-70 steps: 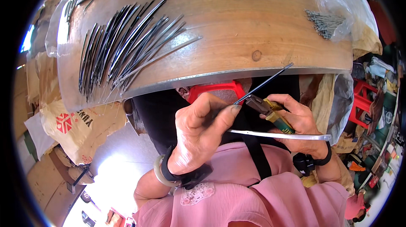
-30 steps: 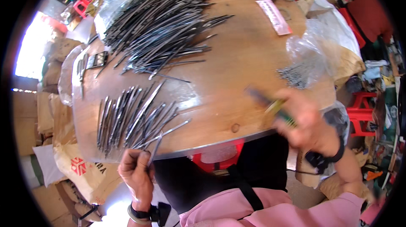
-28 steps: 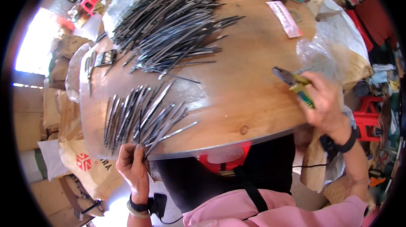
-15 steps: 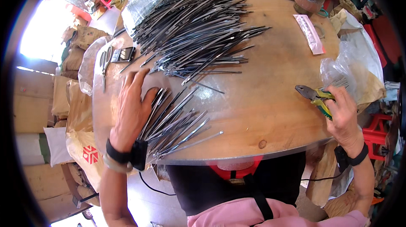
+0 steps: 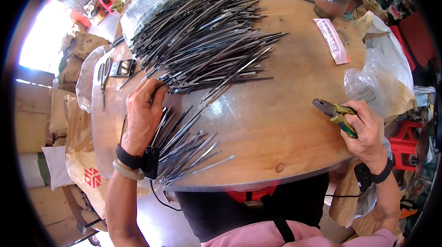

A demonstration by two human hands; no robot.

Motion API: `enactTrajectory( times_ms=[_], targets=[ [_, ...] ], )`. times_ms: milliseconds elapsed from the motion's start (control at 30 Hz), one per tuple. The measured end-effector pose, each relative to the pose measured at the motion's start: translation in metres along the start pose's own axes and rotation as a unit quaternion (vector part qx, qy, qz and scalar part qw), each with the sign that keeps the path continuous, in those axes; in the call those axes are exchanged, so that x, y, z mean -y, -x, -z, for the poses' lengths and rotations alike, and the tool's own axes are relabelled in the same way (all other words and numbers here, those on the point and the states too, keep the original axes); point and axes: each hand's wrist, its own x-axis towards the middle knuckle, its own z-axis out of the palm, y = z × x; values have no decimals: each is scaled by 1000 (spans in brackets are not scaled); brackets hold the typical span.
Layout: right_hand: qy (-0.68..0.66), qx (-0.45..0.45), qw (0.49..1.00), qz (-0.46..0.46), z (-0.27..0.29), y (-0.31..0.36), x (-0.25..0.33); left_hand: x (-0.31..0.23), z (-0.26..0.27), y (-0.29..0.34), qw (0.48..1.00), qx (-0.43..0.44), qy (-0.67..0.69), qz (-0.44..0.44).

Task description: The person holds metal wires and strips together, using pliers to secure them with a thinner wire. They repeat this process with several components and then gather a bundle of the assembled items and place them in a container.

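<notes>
Left hand (image 5: 143,116) spread flat, fingers loosely open, pressing on the near ends of the small fan of thin metal strips (image 5: 186,150) at the worktop's (image 5: 285,122) front left edge, fingertips reaching the edge of the big pile of strips (image 5: 207,40) beyond. Right hand (image 5: 366,132) clenched round the green-and-yellow handles of pliers (image 5: 334,112), jaws pointing left over the wood, just beside the clear plastic bag (image 5: 375,81). Probably light, stiff and springy, slippery and pointed; best pinched singly near one end.
</notes>
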Motion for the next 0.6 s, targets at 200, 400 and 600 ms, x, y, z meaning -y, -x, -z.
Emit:
enactTrajectory(
  times_ms=[200,400,600],
  targets=[
    [75,-5,997,10,5,5,-3,-21,0,-4,999,22,-9,-43],
    [134,-39,990,-3,34,-7,19,-14,3,1,992,-20,-57,-106],
    [-121,-209,958,-158,71,-15,69,-36,23,-8,996,-80,44,-23]
  ],
)
